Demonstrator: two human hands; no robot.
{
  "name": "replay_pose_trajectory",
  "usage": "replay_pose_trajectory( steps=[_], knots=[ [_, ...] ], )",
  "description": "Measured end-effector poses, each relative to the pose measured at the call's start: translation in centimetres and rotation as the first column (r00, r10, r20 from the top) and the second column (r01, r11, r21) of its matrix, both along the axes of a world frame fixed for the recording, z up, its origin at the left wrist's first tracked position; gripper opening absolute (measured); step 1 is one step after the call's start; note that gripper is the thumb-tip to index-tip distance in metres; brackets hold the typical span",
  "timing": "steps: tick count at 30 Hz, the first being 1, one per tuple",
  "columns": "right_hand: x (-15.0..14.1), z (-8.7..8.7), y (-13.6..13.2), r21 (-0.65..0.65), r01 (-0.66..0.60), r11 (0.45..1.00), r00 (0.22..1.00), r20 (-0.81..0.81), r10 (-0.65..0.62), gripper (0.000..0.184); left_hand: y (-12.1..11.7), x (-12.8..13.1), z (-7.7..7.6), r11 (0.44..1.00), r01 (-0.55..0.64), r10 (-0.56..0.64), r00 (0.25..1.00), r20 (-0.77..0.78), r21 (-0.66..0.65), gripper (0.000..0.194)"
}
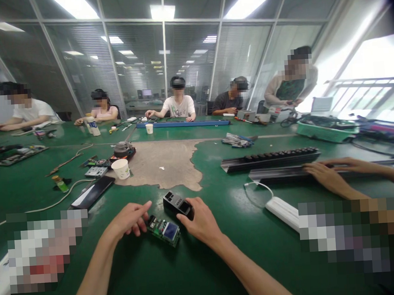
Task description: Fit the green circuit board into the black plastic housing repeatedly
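Note:
A green circuit board (164,230) with a small bluish screen lies on the table in front of me. My left hand (132,219) is at its left edge, fingers loosely bent and apart; whether the fingertips touch the board I cannot tell. Just behind the board is a dark plastic device housing (176,204) with a window and several small openings. My right hand (201,218) grips the right end of this housing between thumb and fingers.
A paper cup (120,169), a black phone-like slab (94,191) and a bare brown patch (164,163) lie ahead. To the right are a white power strip (283,211) and dark metal channels (271,160), one under a co-worker's hands (329,177). Several people sit opposite.

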State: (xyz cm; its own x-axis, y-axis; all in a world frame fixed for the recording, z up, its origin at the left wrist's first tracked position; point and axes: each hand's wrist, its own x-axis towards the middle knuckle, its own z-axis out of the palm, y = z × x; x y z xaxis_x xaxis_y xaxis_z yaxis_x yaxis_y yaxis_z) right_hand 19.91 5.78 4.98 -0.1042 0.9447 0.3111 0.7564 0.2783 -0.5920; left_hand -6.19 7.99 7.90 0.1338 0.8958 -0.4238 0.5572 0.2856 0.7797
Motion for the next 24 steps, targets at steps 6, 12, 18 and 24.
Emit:
replay_pose_trajectory(
  steps=[6, 12, 18, 24],
  knots=[
    [0.6, 0.3, -0.1, 0.016, 0.013, 1.000, 0.997, 0.080, -0.014, 0.050, 0.1, -0.1, -0.3, 1.000, 0.016, -0.016, 1.000, 0.016, -0.001, 0.080],
    [0.3, 1.3, -0.1, 0.048, -0.034, 0.998, 0.999, -0.039, 0.036, 0.024, 0.1, 0.0, -0.8, 1.000, 0.025, -0.025, 0.999, 0.030, -0.009, 0.079],
    [-0.9, 3.3, -2.0, 0.091, -0.198, 0.976, 0.961, -0.180, 0.212, 0.020, 0.5, -0.2, -1.4, 1.000, -0.006, 0.006, 0.999, 0.054, -0.001, 0.087],
    [-1.4, 3.4, -3.0, 0.115, -0.267, 0.957, 0.957, -0.083, 0.277, 0.024, 0.7, -0.1, -1.4, 0.999, -0.010, 0.013, 0.997, 0.080, -0.041, 0.091]
  ],
)
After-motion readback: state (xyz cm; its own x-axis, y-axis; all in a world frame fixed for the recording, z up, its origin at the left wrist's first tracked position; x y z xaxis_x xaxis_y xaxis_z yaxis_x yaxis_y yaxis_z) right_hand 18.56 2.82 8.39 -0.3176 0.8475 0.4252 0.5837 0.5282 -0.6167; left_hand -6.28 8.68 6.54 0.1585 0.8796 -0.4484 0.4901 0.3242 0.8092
